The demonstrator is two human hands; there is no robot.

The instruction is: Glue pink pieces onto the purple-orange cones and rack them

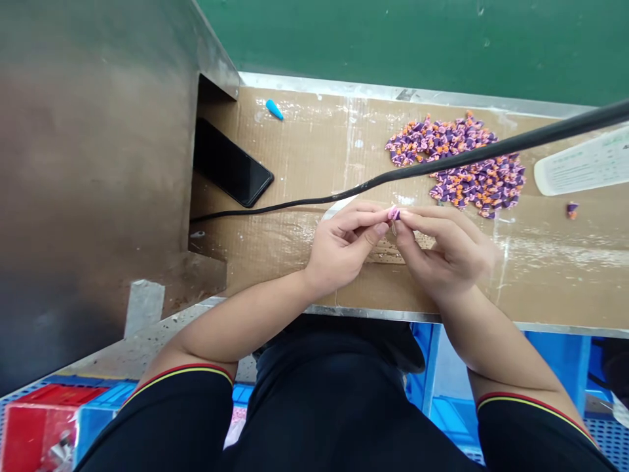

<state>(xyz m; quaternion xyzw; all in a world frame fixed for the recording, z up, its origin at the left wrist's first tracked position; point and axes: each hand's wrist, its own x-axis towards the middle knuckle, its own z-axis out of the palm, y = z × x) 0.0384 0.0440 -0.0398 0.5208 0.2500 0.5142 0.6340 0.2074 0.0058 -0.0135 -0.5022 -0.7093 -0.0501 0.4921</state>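
Both hands meet over the cardboard-covered bench, fingertips together. My left hand and my right hand pinch one small pink and purple piece between thumbs and forefingers. A pile of several like pieces, purple with pink and orange, lies on the cardboard just beyond my right hand.
A black cable runs across from the right edge, over the pile, to the left. A black phone lies by a metal housing. A blue cone, a printed label and one stray piece also lie on the bench.
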